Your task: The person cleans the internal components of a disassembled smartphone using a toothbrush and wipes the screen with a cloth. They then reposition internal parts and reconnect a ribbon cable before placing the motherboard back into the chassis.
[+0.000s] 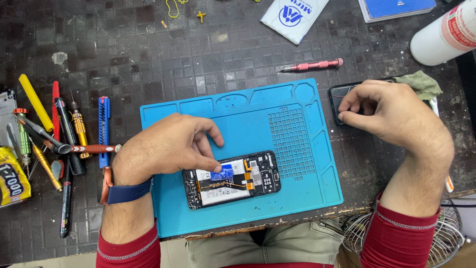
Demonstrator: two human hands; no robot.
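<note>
A person sits at a dark tiled counter (148, 59) with a blue repair mat (248, 124) laid out in front of them. On the near part of the mat lies an opened smartphone (232, 179), back cover off, its white battery and circuit boards showing. Its long axis runs left to right across the mat, tilted a little so the right end sits slightly farther from the person; the board-heavy end points right.

The left hand (168, 146) rests over the phone's left half, thumb and forefinger pinched together at a small blue tab (222, 173) on the battery. The grip looks closed on that tab, though the fingertips hide just how much of it they hold. The step in hand seems to be work on the battery or its label while the phone lies flat; the next move would likely call for a steady pull or press along the battery, with the phone kept from sliding on the mat.

The right hand (391, 116) is well apart, off the mat to the right, fingers curled down onto a dark flat piece (342, 101), possibly the phone's back cover. I cannot tell whether it grips it or only presses on it.

A pink screwdriver (312, 65) lies beyond the mat, and a row of hand tools (64, 134) lies at the left.
</note>
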